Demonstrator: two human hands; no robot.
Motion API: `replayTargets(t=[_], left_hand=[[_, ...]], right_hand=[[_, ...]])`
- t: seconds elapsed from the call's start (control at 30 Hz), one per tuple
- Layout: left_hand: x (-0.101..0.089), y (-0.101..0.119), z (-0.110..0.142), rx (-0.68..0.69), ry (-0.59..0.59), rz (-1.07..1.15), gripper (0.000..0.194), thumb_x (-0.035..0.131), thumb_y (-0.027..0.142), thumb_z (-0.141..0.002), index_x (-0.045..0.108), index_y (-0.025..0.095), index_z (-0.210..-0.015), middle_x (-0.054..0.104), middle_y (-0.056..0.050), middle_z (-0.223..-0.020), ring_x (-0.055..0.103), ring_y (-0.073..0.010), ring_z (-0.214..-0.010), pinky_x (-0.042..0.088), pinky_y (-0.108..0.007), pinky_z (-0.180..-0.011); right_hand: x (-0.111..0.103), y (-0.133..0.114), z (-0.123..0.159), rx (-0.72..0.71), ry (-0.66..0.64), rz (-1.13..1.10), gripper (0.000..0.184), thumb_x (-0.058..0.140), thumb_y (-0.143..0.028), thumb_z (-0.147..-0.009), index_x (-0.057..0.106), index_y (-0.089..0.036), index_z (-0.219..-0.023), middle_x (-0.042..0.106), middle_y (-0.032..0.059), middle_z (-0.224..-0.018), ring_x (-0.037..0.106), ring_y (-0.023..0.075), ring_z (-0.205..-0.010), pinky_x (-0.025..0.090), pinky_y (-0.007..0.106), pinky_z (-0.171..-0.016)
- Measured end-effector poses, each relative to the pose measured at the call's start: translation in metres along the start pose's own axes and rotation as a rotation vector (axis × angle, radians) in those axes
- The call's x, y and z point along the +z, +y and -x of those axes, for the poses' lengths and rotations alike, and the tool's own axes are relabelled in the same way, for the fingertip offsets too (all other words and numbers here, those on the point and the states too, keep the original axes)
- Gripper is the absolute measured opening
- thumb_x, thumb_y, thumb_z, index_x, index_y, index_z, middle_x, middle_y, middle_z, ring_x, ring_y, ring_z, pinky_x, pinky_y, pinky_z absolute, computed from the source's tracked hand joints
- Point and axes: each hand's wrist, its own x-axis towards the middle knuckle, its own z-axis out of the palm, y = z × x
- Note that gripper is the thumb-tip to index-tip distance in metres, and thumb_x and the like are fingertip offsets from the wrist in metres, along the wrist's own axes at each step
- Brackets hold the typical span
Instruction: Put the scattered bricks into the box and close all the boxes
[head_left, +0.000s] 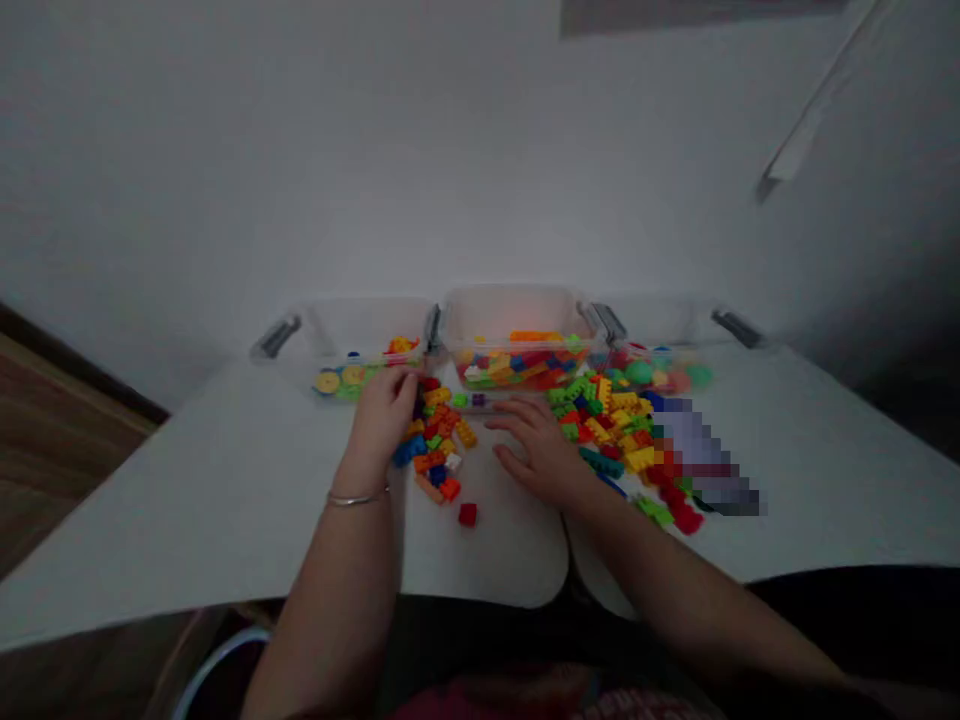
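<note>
My left hand [382, 415] is curled over the near rim of the left clear plastic bin [367, 335], its fingertips at a loose pile of colourful toy building bricks [436, 432]. Whether it holds a brick is hidden. My right hand [536, 452] lies on the white table [487, 540] with its fingers spread and nothing in them, between that pile and a second pile of bricks [607, 425]. A lone red brick [468, 514] sits apart, nearer me.
A middle clear bin [517, 330] holds many bricks, and a right clear bin [652, 325] holds green and red pieces. Grey clips stand on the bins. A pixelated patch [701, 455] covers part of the table. A white wall rises behind.
</note>
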Motion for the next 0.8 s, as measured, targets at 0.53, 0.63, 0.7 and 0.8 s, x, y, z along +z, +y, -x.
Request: replayTargets(t=[0.53, 0.63, 0.7, 0.8], left_hand=[[-0.01, -0.082, 0.044, 0.3, -0.462, -0.485, 0.122, 0.068, 0.077, -0.058, 0.026, 0.011, -0.152, 0.029, -0.025, -0.155, 0.019, -0.0423, -0.146, 0.025, -0.055, -0.114], [0.0, -0.068, 0.051, 0.169, -0.398, -0.527, 0.112, 0.067, 0.072, -0.065, 0.029, 0.011, -0.151, 0.035, -0.026, -0.151, 0.031, -0.0434, -0.14, 0.032, -0.053, -0.11], [0.006, -0.055, 0.056, 0.094, -0.359, -0.564, 0.109, 0.066, 0.07, -0.067, 0.03, 0.01, -0.15, 0.04, -0.025, -0.147, 0.033, -0.0432, -0.138, 0.032, -0.052, -0.11], [0.013, -0.035, 0.066, 0.084, -0.321, -0.59, 0.099, 0.061, 0.065, -0.076, 0.028, 0.011, -0.151, 0.041, -0.024, -0.146, 0.036, -0.0399, -0.137, 0.032, -0.049, -0.11]], right_hand=[[0.017, -0.005, 0.001, -0.001, -0.135, 0.025, 0.045, 0.049, -0.039, -0.095, 0.058, -0.012, -0.13, 0.055, 0.0124, -0.14, 0.042, 0.0271, -0.132, 0.032, 0.043, -0.114], [0.014, -0.006, 0.002, -0.038, -0.104, 0.013, 0.052, 0.048, -0.047, -0.094, 0.057, -0.012, -0.132, 0.053, 0.0131, -0.142, 0.039, 0.0281, -0.134, 0.031, 0.045, -0.114], [0.012, -0.009, 0.004, -0.101, -0.095, -0.008, 0.059, 0.051, -0.055, -0.09, 0.057, -0.014, -0.132, 0.051, 0.0136, -0.144, 0.037, 0.0294, -0.135, 0.03, 0.047, -0.114], [0.012, -0.016, 0.006, -0.207, -0.12, -0.057, 0.071, 0.058, -0.066, -0.081, 0.055, -0.018, -0.133, 0.05, 0.013, -0.144, 0.035, 0.0295, -0.138, 0.028, 0.048, -0.114]])
